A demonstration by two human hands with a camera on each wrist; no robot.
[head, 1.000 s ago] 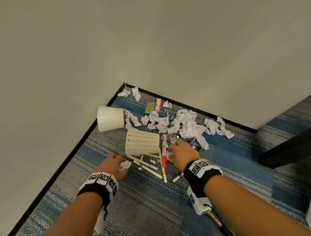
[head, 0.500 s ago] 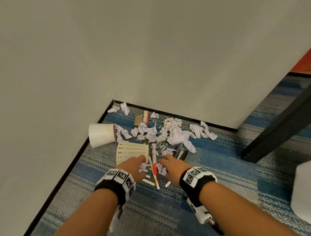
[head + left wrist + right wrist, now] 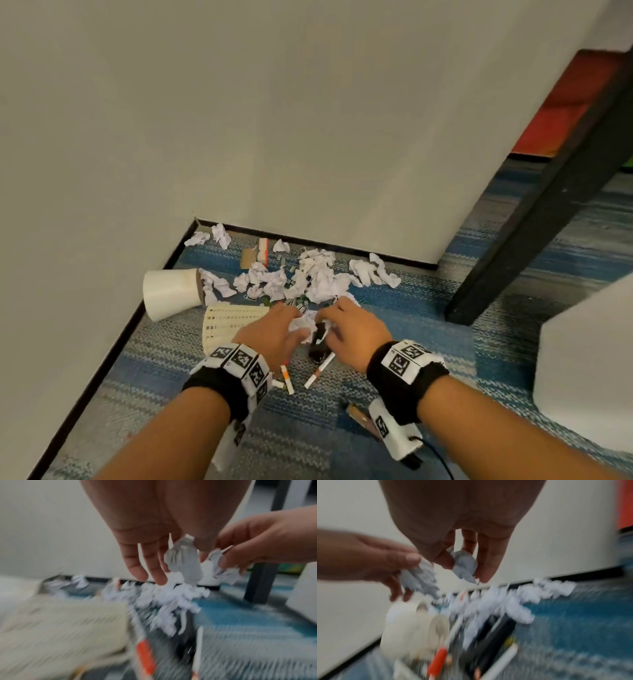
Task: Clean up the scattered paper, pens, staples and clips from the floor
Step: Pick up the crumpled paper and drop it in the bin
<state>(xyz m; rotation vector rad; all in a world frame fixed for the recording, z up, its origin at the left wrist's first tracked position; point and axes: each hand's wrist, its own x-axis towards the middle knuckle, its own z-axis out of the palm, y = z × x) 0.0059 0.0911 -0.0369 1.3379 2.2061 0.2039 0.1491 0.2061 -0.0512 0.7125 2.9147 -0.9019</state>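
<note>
**Both hands lifted with crumpled paper, pens left on the carpet**

Half a second earlier both hands were low over the pens beside the perforated holder. Now the left hand (image 3: 270, 334) and the right hand (image 3: 354, 334) had come up and together, just above the floor. The left hand held a crumpled paper ball (image 3: 184, 561) between thumb and forefinger, with the other fingers (image 3: 137, 566) hanging nearly straight. The right hand pinched a second crumpled ball (image 3: 464, 564) with its thumb and curled fingers. The two balls were almost touching each other in the head view. I judge that the first papers were collected and the next step was to carry them to a bin, but most of the work remained.

The main pile of crumpled paper (image 3: 315, 277) lay on the blue striped carpet (image 3: 411, 329) near the wall, white and loosely wrinkled, with small green and metal clips (image 3: 298, 303) mixed at its near edge. Several pens (image 3: 318, 371) lay below the hands, white with orange parts. A white cup (image 3: 171, 296) lay on its side by the left wall, and the cream perforated holder (image 3: 229, 320) lay on its side next to it. A dark object under the hands was too blurred to name. I could not pick out staples.
</note>
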